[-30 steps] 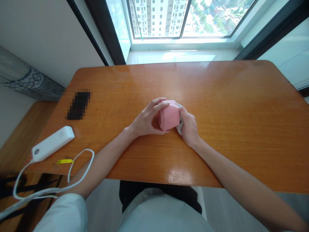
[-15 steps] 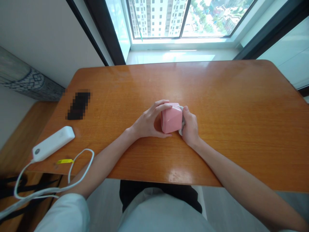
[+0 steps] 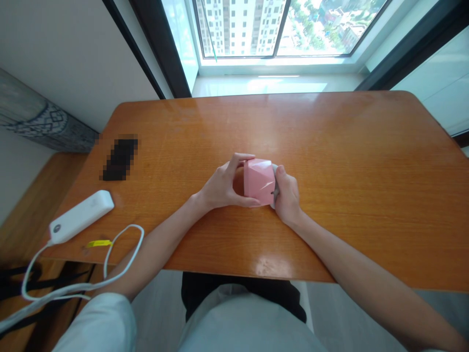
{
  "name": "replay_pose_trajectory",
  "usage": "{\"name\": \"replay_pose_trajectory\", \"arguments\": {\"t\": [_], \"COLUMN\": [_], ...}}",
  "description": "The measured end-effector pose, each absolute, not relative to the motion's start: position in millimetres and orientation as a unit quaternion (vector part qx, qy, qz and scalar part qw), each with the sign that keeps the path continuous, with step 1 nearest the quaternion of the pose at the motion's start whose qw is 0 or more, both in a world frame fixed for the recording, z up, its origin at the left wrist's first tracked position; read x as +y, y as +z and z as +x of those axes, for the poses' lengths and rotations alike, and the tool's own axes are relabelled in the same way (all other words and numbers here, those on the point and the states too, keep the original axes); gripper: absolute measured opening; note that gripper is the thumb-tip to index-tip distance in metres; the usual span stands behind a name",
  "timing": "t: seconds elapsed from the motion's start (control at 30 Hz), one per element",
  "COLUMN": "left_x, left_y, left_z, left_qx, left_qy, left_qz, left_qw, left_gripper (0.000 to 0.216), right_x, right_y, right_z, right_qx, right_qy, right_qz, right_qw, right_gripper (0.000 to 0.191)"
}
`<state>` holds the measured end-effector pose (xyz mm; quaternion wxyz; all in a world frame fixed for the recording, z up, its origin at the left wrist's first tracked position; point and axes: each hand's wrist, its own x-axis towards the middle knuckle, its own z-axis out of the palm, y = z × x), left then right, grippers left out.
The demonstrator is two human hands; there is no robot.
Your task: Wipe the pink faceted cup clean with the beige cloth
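Note:
A glossy pink faceted box-like object (image 3: 259, 182) is held above the middle of the wooden table (image 3: 351, 161). My left hand (image 3: 229, 183) grips it from the left, fingers along its far edge and thumb under its near edge. On its right side, my right hand (image 3: 288, 195) is closed on a crumpled pale grey cloth (image 3: 276, 186), pressing it against the pink object. Most of the cloth is hidden behind my right fingers and the object. A small dark notch shows at the object's lower right edge.
A white power strip (image 3: 82, 217) lies at the table's left, its white cable (image 3: 137, 249) with a yellow tag (image 3: 99, 243) looping by my left forearm. Behind it is a pixelated dark item (image 3: 120, 160). The window (image 3: 278, 29) is beyond the far edge.
The pink object has turned between my hands, so different facets and a dark notch now face me. My left fingers have shifted toward its far left edge. The cloth stays at its right side.

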<state>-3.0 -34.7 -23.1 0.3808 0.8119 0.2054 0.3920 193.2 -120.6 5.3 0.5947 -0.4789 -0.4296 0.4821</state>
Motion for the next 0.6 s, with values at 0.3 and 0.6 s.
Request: {"name": "replay_pose_trajectory", "arguments": {"t": [0.3, 0.6], "left_x": [-28, -25], "left_y": [-33, -29], "left_z": [-3, -7], "left_qx": [0.130, 0.103], "left_qy": [0.379, 0.395], "left_qz": [0.885, 0.901], "left_qw": [0.237, 0.149], "left_gripper": [0.141, 0.111], "right_x": [-107, -105], "right_y": [-6, -5], "right_z": [199, 198], "right_qx": [-0.352, -0.350], "right_qy": [0.517, 0.528], "right_qz": [-0.461, -0.452], "right_qw": [0.629, 0.627], "right_gripper": [0.061, 0.061]}}
